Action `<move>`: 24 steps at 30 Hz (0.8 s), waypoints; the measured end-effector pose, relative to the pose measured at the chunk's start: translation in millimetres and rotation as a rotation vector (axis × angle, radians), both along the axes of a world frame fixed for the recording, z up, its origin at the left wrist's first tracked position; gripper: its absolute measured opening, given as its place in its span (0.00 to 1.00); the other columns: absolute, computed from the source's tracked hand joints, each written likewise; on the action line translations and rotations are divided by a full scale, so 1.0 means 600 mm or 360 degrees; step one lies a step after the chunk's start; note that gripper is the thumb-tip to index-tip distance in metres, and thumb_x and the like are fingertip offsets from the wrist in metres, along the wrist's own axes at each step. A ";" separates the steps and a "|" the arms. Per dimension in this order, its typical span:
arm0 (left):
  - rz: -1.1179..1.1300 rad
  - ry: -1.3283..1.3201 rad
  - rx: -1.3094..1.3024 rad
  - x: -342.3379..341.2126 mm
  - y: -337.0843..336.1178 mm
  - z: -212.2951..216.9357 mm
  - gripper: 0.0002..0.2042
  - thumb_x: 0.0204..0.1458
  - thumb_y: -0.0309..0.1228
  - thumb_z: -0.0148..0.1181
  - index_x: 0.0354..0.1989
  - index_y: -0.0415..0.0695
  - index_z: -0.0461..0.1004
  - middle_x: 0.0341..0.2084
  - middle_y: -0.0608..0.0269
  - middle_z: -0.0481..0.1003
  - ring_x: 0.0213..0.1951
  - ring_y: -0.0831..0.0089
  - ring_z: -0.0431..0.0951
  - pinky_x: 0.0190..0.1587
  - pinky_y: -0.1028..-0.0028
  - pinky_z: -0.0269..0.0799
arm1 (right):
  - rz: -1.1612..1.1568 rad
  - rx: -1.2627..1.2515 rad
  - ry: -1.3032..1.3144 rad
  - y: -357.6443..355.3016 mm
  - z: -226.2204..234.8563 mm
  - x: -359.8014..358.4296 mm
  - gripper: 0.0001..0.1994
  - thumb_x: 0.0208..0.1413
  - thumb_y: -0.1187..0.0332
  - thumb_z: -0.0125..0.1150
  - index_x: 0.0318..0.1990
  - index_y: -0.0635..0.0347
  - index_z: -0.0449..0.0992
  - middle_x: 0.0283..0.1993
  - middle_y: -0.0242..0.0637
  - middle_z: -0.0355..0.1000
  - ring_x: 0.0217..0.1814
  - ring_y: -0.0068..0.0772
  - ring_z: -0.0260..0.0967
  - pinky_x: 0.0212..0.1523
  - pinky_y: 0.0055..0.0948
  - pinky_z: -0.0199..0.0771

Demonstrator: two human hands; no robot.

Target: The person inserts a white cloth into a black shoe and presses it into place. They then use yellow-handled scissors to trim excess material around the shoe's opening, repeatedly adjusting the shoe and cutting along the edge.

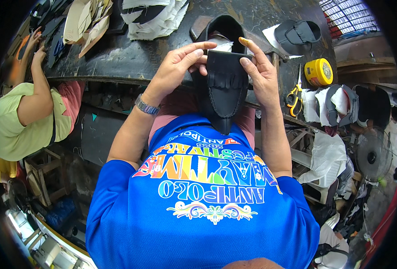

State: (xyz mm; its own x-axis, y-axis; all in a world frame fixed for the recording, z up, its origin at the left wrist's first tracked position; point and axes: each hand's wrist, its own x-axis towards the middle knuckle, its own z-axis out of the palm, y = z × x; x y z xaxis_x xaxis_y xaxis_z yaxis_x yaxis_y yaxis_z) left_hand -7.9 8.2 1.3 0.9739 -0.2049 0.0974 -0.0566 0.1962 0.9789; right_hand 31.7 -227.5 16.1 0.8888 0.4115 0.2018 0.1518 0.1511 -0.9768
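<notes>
Looking down past our blue shirt (pixel 198 210), we see both hands raised over a black shoe (pixel 225 89) that rests toe-down against our lap, its heel end up near the edge of the dark bench (pixel 131 58). Our left hand (pixel 176 67) grips the shoe's upper left edge, the fingers curled over the top rim and the thumb pressed against the leather just below; a metal watch (pixel 145 106) sits on that wrist. Our right hand (pixel 261 74) holds the opposite edge, fingers closed lightly along the side, the forefinger stretched up and out with a yellowish smear on its tip. A fringed flap crosses the shoe's front, and stitching runs round the toe. Behind the shoe, touching the bench, stands what looks like a second black shoe (pixel 225 27) with a pale lining, partly hidden by our fingers. On the bench to the right lie a finished black upper (pixel 297 33) on a scrap of white paper, a yellow tin (pixel 318 71) and, just beside it, scissors (pixel 295 96) with yellow handles. Further right, a row of black and white pieces (pixel 337 105) hangs at the bench edge. At the far side are stacks of pale cut pieces (pixel 153 18). To our left another person in a green top (pixel 14 125) leans on the same bench, their hand (pixel 39 54) among dark pieces there. A fan (pixel 371 157) stands low on the right.
</notes>
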 end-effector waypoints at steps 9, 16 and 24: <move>0.0314 -0.0097 0.0101 -0.017 -0.024 -0.007 0.15 0.62 0.27 0.56 0.55 0.37 0.76 0.39 0.63 0.80 0.32 0.83 0.78 0.39 0.83 0.73 | -0.0034 0.0003 -0.0033 0.008 0.001 -0.004 0.26 0.62 0.76 0.59 0.67 0.67 0.62 0.62 0.40 0.69 0.60 0.25 0.68 0.61 0.25 0.68; 0.0147 0.0182 -0.0090 0.014 -0.013 0.005 0.14 0.61 0.27 0.57 0.53 0.37 0.77 0.36 0.67 0.80 0.32 0.84 0.78 0.39 0.84 0.73 | -0.0193 -0.0120 -0.0048 0.028 0.011 0.009 0.29 0.56 0.79 0.65 0.65 0.69 0.64 0.56 0.40 0.72 0.46 0.18 0.72 0.46 0.18 0.74; 0.0013 0.0140 -0.0055 0.036 -0.001 0.004 0.15 0.61 0.29 0.57 0.54 0.40 0.77 0.33 0.71 0.79 0.33 0.87 0.77 0.38 0.85 0.72 | -0.0302 -0.0190 -0.0117 0.043 0.015 0.023 0.28 0.56 0.78 0.65 0.65 0.70 0.65 0.52 0.39 0.73 0.43 0.18 0.72 0.43 0.18 0.74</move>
State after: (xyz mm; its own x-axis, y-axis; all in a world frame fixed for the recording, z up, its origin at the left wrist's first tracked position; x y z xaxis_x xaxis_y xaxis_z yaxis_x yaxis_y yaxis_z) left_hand 14.0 7.4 3.9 0.9806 -0.1952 0.0183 0.0276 0.2299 0.9728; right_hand 45.3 -201.8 25.3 0.9373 0.2630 0.2288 0.2379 -0.0028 -0.9713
